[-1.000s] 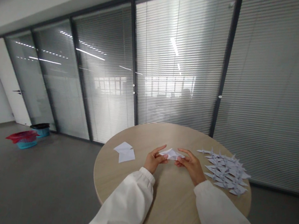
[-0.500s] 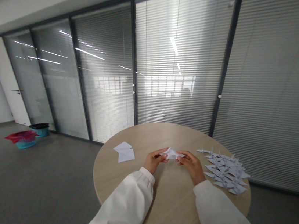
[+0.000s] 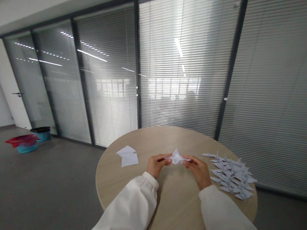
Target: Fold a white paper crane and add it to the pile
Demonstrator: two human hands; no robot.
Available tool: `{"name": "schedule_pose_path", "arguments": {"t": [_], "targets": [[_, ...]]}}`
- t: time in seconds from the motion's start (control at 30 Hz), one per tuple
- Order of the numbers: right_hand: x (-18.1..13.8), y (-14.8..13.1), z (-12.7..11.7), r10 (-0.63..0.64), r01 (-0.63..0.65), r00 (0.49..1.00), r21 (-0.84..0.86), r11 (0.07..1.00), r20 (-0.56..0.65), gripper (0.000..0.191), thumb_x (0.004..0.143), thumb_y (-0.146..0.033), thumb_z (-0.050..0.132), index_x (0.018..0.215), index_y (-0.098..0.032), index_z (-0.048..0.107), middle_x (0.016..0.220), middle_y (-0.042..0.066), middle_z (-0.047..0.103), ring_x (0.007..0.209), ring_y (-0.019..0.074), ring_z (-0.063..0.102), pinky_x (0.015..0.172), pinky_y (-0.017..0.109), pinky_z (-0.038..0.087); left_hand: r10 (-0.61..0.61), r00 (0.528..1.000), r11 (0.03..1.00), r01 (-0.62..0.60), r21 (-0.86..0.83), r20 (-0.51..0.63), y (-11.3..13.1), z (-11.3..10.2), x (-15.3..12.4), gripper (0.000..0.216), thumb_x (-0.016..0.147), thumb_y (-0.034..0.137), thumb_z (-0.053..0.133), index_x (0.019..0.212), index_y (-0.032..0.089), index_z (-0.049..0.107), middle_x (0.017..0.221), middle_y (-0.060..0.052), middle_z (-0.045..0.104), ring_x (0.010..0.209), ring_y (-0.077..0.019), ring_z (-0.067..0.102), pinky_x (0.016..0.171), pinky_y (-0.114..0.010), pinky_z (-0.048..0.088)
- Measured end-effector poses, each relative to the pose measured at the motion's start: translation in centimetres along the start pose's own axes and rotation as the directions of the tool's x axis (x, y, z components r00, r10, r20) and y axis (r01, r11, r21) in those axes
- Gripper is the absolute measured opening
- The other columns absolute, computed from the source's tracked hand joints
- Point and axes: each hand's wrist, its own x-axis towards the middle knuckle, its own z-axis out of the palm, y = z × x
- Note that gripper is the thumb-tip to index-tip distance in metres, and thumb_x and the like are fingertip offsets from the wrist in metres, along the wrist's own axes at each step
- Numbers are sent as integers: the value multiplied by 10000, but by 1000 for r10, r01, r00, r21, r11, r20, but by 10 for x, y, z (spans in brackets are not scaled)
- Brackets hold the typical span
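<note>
A small white paper crane is stretched between my two hands above the round wooden table, its middle peak pointing up. My left hand pinches its left wing between thumb and fingers. On the opposite side, my right hand is closed on the right wing in the same way. Several finished paper cranes lie in a dense cluster on the table to the right of my right hand. Flat white paper sheets, with creases showing, rest on the table left of my left hand.
Two blue bins stand on the grey floor at the left, one with a red liner and one with a black liner. Behind the table runs a glass partition with blinds. A white door is at far left.
The crane's middle has opened out and its peak now stands taller between my hands. My hands have drawn slightly apart, still holding the wings.
</note>
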Motion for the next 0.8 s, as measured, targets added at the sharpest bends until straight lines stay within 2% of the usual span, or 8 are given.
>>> {"name": "schedule_pose_path", "arguments": {"t": [0.17,0.33,0.53,0.67,0.8], "targets": [[-1,2,0,-18,18,1000,-41,999,-16,356,623,-411,648,871,-157,674,694,39,652,605,152,554,573,259,438,98,995,992,-95,85,-33,2,0,-2,283,553,302,713,785,141,702,694,-57,667,587,-117,567,563,-220,466],[-1,-1,0,-16,15,1000,-106,994,-16,327,636,-419,629,845,-173,681,712,37,665,613,158,571,571,253,448,109,992,978,-95,188,-62,1,-1,-1,323,567,333,695,832,150,690,715,-55,673,596,-125,570,581,-234,468],[-1,-5,0,0,-2,1000,-100,995,-14,305,623,-413,636,809,-177,685,708,37,672,617,166,588,567,251,456,174,983,941,-150,304,-55,-3,-5,1,278,585,377,675,759,160,693,737,-60,674,623,-135,577,580,-230,462],[-1,-6,-1,28,-31,999,-104,994,-30,300,627,-407,632,808,-174,683,674,31,668,610,167,588,550,242,449,172,983,929,-140,344,-63,1,-6,0,272,581,385,677,734,161,691,706,-53,670,588,-125,569,553,-222,454],[-2,-8,-3,9,-15,999,-104,994,-54,307,635,-417,626,811,-171,679,687,29,662,627,165,582,557,238,440,134,987,949,-101,300,-90,7,-5,0,276,560,381,690,708,149,692,610,-37,648,516,-112,545,512,-218,449]]}}
